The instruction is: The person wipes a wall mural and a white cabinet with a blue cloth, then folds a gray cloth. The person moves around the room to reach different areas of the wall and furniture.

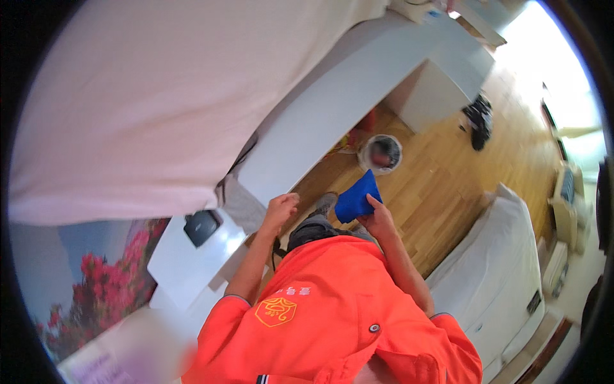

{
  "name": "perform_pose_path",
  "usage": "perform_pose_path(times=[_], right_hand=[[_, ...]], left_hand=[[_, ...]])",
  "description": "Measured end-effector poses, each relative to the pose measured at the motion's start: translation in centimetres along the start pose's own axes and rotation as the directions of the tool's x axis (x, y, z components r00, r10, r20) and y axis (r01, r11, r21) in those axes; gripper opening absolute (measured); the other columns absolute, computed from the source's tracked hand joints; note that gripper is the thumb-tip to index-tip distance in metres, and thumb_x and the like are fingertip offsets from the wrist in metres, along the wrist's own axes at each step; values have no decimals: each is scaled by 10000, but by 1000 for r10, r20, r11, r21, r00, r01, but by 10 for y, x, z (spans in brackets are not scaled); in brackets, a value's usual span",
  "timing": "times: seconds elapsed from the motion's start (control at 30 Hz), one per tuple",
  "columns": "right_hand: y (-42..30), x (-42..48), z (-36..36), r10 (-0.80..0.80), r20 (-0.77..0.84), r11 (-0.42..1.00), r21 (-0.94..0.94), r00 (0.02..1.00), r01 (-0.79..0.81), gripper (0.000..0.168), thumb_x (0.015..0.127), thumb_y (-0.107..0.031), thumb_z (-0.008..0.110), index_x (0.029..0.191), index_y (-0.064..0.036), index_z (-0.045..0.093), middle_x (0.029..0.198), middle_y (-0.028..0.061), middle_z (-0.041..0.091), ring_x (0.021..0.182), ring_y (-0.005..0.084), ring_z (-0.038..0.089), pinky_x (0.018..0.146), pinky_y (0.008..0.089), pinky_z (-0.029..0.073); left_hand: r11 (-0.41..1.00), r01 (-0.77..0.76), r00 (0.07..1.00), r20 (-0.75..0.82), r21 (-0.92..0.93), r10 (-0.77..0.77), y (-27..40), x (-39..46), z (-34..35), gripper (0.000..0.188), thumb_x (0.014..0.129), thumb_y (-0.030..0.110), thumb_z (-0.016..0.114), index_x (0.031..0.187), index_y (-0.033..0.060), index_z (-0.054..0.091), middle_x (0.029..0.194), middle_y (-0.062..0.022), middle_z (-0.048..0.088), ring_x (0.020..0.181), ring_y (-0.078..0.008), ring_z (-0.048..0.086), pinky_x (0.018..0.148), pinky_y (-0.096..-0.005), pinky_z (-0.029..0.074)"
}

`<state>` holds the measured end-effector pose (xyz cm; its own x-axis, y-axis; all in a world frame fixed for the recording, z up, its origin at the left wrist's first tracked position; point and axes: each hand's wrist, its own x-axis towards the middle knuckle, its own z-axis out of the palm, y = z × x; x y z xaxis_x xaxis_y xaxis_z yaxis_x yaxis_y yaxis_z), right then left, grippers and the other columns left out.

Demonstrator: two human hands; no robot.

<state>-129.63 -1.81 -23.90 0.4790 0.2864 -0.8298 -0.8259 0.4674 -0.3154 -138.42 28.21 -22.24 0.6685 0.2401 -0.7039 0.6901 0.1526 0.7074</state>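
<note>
My right hand (376, 216) grips a folded blue cloth (357, 199) by its right side, with the thumb lying on top. The cloth hangs in front of my waist, above the floor and my feet. To the left, near the edge of a white desk (307, 129), my left hand (282, 211) is raised with its fingers curled in. Nothing shows in that hand, and it is apart from the cloth. Close to it, a grey cloth (242, 204) drapes over the desk.
A pale pink cloth (144, 110) hangs at upper left. A black box-like device (202, 227) sits on a white surface. On the wood floor (431, 192) stand a lined waste bin (381, 154) and a dark bundle (478, 120). A white-covered bed or seat (494, 269) is at right.
</note>
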Motion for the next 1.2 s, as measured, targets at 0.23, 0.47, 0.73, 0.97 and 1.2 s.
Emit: perform_pose_path(times=[0.23, 0.47, 0.73, 0.97, 1.2], right_hand=[[-19, 16, -5, 108, 97, 973, -214, 989, -85, 514, 941, -327, 694, 1370, -102, 523, 1317, 92, 619, 1132, 286, 632, 978, 471, 501], [-28, 21, -8, 64, -9, 975, -213, 998, -65, 416, 946, -306, 687, 1295, -105, 581, 1179, 73, 682, 1052, 276, 664, 890, 462, 540], [-132, 41, 96, -171, 78, 970, -162, 982, 182, 374, 987, -283, 642, 1277, -58, 574, 1193, 95, 660, 1006, 279, 664, 847, 448, 566], [-235, 62, 182, -441, 106, 895, -25, 891, 446, 563, 965, -319, 683, 1404, -49, 457, 1299, 142, 589, 1126, 273, 620, 969, 445, 530], [-115, 104, 51, -155, 179, 885, -412, 971, 217, 361, 974, -351, 632, 1247, -116, 598, 1140, 99, 663, 986, 256, 677, 850, 395, 563]], left_hand=[[971, -81, 946, -290, 225, 146, -50, -39, 13, 349, 973, 291, 631, 1135, -4, 723, 977, -122, 748, 876, -181, 683, 775, -322, 529], [667, -170, 558, -487, 725, 672, -98, -28, -44, 253, 925, 124, 642, 1161, 51, 701, 1176, -204, 661, 1099, -360, 628, 955, -432, 502], [596, 3, 615, -471, 803, 633, -96, -18, -53, 478, 846, 242, 746, 1266, 45, 628, 1401, -255, 459, 1240, -498, 452, 1025, -545, 439], [482, -30, 639, -354, 876, 683, -111, -11, -63, 646, 775, 282, 796, 1337, 51, 577, 1472, -269, 381, 1305, -505, 395, 993, -603, 447], [270, 146, 821, -269, 952, 504, -73, -62, -45, 802, 774, 194, 766, 1496, 135, 422, 1529, -231, 332, 1345, -462, 361, 1077, -640, 328]])
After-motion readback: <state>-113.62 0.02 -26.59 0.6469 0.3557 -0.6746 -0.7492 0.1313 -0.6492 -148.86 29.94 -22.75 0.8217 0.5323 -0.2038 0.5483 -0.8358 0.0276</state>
